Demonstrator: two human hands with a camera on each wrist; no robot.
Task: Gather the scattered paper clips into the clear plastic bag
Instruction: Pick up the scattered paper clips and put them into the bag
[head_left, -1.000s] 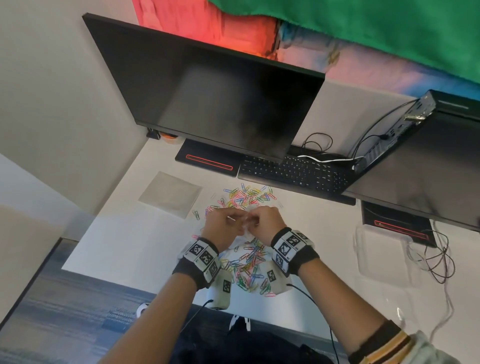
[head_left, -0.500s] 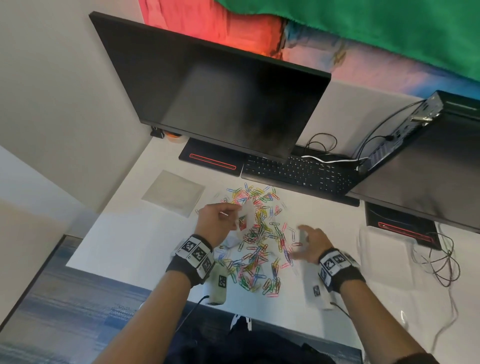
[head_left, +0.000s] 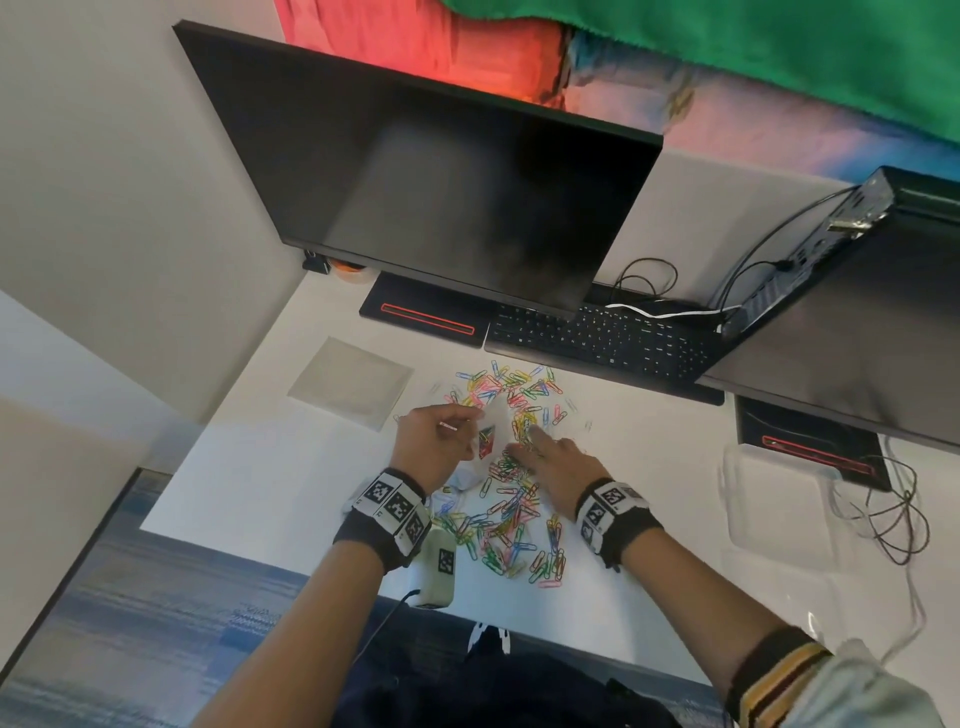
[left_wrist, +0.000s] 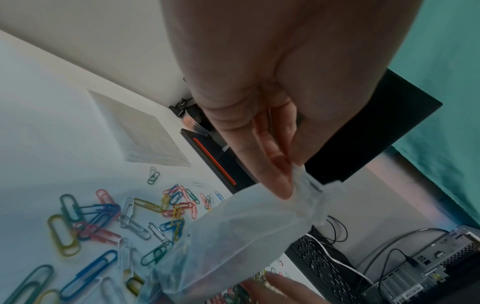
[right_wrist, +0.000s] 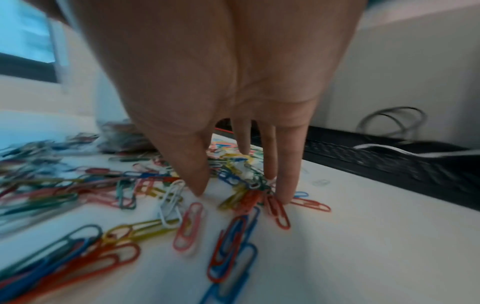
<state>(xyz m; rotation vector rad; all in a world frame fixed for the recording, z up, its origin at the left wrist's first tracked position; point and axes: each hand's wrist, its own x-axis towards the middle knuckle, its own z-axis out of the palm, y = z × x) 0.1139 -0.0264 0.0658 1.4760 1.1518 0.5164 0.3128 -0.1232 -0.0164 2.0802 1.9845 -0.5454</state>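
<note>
Several coloured paper clips lie scattered over the white desk in front of the keyboard. My left hand pinches the top edge of the clear plastic bag, which hangs down over the clips with a few clips inside. In the left wrist view the thumb and fingers pinch the bag at its bunched rim. My right hand lies spread on the clip pile just right of the bag. In the right wrist view its straight fingertips press down among the clips.
A black keyboard and a large monitor stand behind the clips. A grey square pad lies at the left. A clear plastic container and loose cables sit at the right. The desk's front edge is near my wrists.
My hands were together at the bag, then my right hand let go and swung right. It has now come back left and set its fingers onto the clips beside the bag.
</note>
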